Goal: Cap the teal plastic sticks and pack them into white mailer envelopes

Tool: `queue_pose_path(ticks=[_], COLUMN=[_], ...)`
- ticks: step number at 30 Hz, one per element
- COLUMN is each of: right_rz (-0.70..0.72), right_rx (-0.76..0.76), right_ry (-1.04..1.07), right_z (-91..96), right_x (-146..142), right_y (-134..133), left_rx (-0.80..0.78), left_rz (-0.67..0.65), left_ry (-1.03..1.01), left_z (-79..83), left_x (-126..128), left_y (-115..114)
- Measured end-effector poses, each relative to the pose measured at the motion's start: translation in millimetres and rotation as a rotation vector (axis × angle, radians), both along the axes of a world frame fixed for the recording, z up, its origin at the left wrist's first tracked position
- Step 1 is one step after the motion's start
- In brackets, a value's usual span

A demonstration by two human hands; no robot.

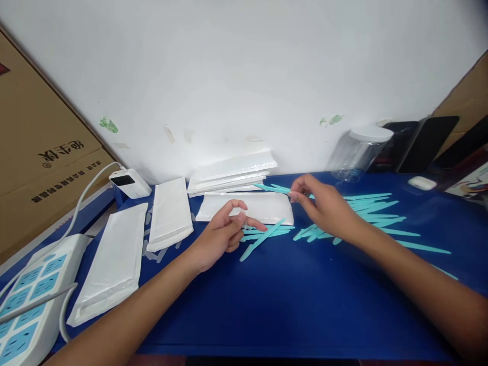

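Note:
My right hand (324, 208) pinches a couple of thin teal plastic sticks (272, 188) above a white pouch (263, 207) lying flat on the blue table. My left hand (223, 235) rests beside that pouch, fingers curled, thumb and index finger close together at a small bunch of teal sticks (263, 235); whether it grips one I cannot make out. A spread of loose teal sticks (375, 209) lies to the right, partly under my right wrist.
A stack of white pouches (231, 173) leans at the wall. Two more pouches (170, 213) (110, 264) lie to the left, beside a power strip (28, 295) and a white power bank (129, 183). A clear jar (360, 152), phones and cardboard boxes stand behind.

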State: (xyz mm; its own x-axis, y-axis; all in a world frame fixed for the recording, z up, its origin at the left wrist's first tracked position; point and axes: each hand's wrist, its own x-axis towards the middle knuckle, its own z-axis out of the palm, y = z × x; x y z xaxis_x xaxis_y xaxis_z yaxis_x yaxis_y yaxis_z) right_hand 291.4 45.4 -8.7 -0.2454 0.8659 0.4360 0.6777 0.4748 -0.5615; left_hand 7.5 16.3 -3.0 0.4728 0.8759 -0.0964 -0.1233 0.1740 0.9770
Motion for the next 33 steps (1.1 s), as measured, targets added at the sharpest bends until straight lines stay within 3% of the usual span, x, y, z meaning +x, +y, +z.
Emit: queue_pose_path(ticks=[8, 16, 23, 33], right_rz=[0.123, 0.129, 0.085, 0.011], right_rx=[-0.114, -0.235, -0.285, -0.233], right_ry=[0.177, 0.362, 0.438, 0.444], right_z=[3.2, 9.3, 18.8, 24.8], right_x=[-6.9, -13.7, -17.3, -19.1], right_y=[-6.0, -9.9, -15.5, -17.1], left_rx=[0.060, 0.059, 0.021, 0.050], left_rz=[0.261, 0.396, 0.401, 0.428], left_ry=[0.009, 0.092, 0.081, 0.179], left_z=[0.5, -8.8, -11.4, -9.1], left_x=[-0.8, -7.7, -7.8, -6.1], left_y=[5.3, 10.8, 11.4, 10.3])
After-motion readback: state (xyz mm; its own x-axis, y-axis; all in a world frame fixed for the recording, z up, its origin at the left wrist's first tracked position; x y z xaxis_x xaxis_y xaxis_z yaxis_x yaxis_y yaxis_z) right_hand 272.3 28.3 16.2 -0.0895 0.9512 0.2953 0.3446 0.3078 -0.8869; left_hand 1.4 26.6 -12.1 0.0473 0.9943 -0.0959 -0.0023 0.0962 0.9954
